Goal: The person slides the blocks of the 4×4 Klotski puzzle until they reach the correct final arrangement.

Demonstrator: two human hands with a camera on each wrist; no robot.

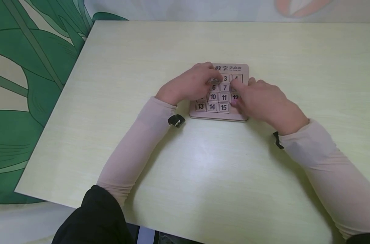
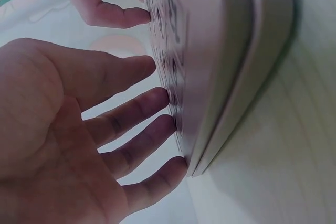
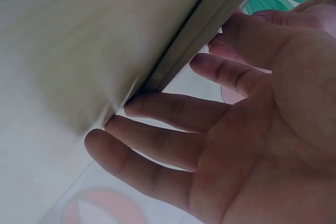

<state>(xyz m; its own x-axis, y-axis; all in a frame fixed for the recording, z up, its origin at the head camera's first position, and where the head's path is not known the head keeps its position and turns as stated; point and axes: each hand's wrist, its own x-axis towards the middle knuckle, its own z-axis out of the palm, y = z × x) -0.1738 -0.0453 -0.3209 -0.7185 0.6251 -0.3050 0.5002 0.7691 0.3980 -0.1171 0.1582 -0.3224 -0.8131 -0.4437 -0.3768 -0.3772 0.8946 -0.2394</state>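
Note:
A pink number sliding puzzle (image 1: pixel 224 97), its tiles in rows with visible numbers up to 15, lies flat on the table. My left hand (image 1: pixel 192 83) reaches over its upper left part, covering some tiles, with fingertips on the face near the 2 and 3. In the left wrist view those fingers (image 2: pixel 139 142) are extended against the tiles. My right hand (image 1: pixel 265 101) is at the right side, its thumb and index finger over the right column. The right wrist view shows its other fingers (image 3: pixel 152 140) stretched beside the puzzle's edge, near the tabletop.
The pale wooden table (image 1: pixel 203 189) extends around the puzzle on all sides. Its left edge borders a green leaf-patterned surface (image 1: pixel 47 57). Dark straps (image 1: pixel 176 120) are on both wrists, over light sleeves.

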